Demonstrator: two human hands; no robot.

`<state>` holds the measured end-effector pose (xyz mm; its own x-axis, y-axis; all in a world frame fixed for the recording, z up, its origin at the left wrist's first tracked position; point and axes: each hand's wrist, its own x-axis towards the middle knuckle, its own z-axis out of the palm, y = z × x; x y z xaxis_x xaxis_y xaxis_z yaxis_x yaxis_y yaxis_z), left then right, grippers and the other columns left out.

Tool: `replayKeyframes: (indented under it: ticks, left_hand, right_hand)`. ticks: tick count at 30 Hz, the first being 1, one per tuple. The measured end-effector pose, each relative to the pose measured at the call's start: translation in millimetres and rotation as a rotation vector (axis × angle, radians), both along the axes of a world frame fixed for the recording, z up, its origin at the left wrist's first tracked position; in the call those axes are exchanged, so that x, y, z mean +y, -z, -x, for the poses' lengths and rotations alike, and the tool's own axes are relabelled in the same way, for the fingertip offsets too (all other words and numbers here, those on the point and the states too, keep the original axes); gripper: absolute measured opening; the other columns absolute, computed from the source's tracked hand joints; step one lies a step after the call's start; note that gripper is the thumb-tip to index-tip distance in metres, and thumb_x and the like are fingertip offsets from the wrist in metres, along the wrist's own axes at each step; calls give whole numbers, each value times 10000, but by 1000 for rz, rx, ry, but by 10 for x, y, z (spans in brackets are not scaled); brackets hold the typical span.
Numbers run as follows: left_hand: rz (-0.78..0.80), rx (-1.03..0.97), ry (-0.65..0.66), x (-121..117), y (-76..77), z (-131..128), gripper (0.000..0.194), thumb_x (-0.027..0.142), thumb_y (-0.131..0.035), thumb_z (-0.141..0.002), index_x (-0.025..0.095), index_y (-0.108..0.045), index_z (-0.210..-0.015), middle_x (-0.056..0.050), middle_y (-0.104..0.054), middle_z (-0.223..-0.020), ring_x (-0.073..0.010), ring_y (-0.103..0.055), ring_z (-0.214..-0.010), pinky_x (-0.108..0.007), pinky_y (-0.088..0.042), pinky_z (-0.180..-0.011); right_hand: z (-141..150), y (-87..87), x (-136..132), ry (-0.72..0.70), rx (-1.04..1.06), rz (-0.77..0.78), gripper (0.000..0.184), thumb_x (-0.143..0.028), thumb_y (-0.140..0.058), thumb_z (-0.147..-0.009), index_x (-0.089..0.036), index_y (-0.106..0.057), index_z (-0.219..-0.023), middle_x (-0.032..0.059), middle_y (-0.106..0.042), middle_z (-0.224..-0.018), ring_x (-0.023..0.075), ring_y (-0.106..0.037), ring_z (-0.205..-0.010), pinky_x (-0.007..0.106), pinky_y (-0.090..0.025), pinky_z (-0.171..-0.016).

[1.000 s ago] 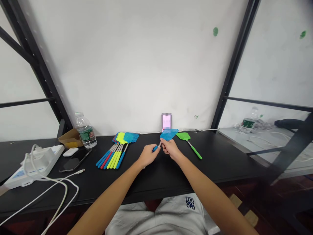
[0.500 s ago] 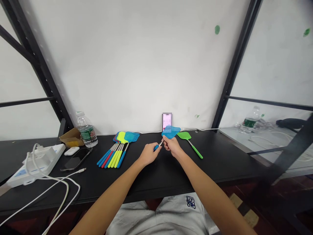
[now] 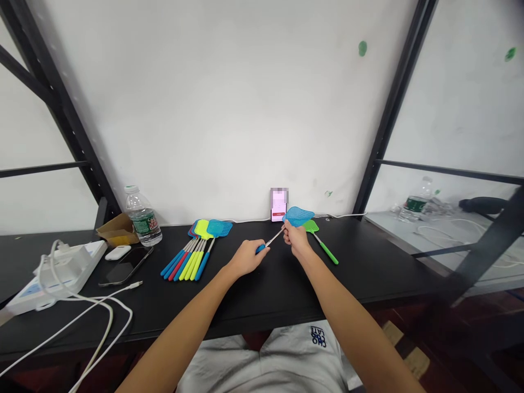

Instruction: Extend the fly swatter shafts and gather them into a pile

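Observation:
Between my two hands is a blue fly swatter (image 3: pixel 299 216) with a metal telescopic shaft. My left hand (image 3: pixel 248 256) is closed round its blue handle, most of which is hidden in the palm. The fingers of my right hand (image 3: pixel 295 237) pinch the shaft just below the mesh head. A stretch of bare shaft shows between the hands. Just right of my right hand, a green fly swatter (image 3: pixel 323 245) lies on the black table (image 3: pixel 262 300). To the left, several fly swatters (image 3: pixel 189 259) with blue, red and yellow handles lie side by side, heads overlapping toward the wall.
A lit phone (image 3: pixel 279 205) leans on the wall behind my hands. At the left are a water bottle (image 3: pixel 144 218), a cardboard box (image 3: pixel 118 229), a white earphone case (image 3: pixel 118 252), a dark phone (image 3: pixel 126 266), a power strip (image 3: pixel 57 278) and loose white cables (image 3: pixel 110 319).
My right hand has moved right, away from my left, taking the swatter head with it. More of the metal shaft now shows between my hands. The left hand has barely shifted.

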<state>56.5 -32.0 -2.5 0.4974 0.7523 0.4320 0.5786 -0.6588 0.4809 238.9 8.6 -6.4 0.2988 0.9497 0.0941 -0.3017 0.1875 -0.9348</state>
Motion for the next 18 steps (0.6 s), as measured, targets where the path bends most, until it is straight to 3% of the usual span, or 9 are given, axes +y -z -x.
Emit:
replayKeyframes:
  ticks: [9, 16, 18]
  left_hand:
    - [57, 45, 89, -37, -44, 87, 352, 471, -481, -845, 192, -572, -649, 21, -504, -561, -116, -390, -538, -249, -252, -551]
    - [65, 79, 124, -40, -65, 152, 371, 480, -476, -845, 189, -557, -630, 23, -497, -563, -113, -387, -541, -244, -267, -554]
    - [72, 103, 147, -40, -76, 186, 372, 472, -470, -851, 186, -550, -627, 28, -490, -564, -109, -390, -543, -241, -269, -554]
  right_hand:
    - [-388, 125, 267, 360, 42, 50, 333, -443, -544, -828, -209, -443, -615, -71, -330, -403, 67, -282, -306, 214, -198, -283]
    - [-559, 154, 332, 535, 84, 177, 288, -388, -537, -835, -195, -494, -625, -42, -390, -404, 93, -360, -321, 223, -268, -299]
    - [-619, 170, 340, 516, 34, 147, 282, -391, -487, -861, -194, -523, -662, -39, -389, -405, 110, -370, -321, 236, -280, -299]
